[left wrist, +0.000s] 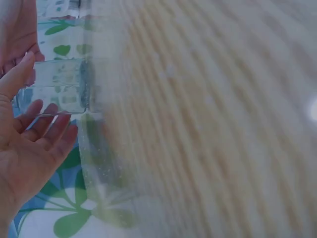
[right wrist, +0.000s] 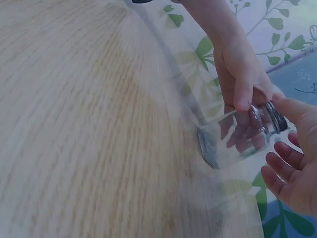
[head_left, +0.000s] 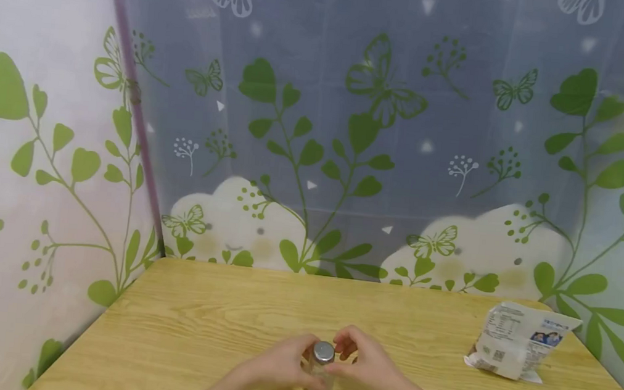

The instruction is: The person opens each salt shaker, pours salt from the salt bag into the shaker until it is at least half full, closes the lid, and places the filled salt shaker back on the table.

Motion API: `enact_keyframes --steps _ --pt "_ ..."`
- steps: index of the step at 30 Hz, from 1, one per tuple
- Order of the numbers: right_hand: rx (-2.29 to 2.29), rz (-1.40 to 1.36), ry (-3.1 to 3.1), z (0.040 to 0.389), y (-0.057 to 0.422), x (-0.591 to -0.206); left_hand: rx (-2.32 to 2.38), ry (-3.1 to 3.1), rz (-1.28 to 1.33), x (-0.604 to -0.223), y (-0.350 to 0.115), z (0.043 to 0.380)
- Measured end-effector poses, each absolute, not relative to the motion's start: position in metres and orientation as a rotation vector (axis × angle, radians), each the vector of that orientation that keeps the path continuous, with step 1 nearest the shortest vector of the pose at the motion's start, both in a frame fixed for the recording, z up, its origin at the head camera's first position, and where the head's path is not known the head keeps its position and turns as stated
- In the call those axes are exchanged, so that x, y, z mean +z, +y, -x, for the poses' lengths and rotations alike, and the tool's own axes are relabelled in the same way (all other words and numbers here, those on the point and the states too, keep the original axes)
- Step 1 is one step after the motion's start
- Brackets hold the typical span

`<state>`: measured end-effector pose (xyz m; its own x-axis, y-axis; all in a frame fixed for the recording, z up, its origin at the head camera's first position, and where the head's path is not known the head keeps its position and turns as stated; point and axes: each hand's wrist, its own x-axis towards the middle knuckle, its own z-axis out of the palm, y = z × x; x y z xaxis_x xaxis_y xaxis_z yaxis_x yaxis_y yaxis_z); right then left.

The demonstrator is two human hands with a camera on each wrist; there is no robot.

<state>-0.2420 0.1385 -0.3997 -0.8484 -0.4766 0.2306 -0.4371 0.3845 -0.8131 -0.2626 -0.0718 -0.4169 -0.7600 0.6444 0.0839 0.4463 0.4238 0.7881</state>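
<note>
A small clear glass jar [right wrist: 220, 141] with a silver metal lid [head_left: 323, 351] stands upright at the near middle of the table, its base right at the wood. My left hand [head_left: 287, 360] grips the jar from the left, thumb on one side and fingers round the other. Through the glass those fingers show in the right wrist view. On the other side, my right hand [head_left: 369, 366] has its thumb against the jar close under the lid. Its remaining fingers are loosely bent and spread, apart from the glass.
At the right of the wooden table [head_left: 214, 298] a white printed packet [head_left: 516, 343] stands propped up. Behind the table hangs a blue-grey curtain [head_left: 294, 144] with green leaves and butterflies, and similar light-coloured sheets hang at both sides.
</note>
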Motion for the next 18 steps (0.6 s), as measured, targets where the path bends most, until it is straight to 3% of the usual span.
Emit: enact_keyframes --steps 18 --pt "-1.581 0.72 2.604 0.238 0.123 -0.405 1.385 2.388 -0.92 -0.425 -0.062 0.263"
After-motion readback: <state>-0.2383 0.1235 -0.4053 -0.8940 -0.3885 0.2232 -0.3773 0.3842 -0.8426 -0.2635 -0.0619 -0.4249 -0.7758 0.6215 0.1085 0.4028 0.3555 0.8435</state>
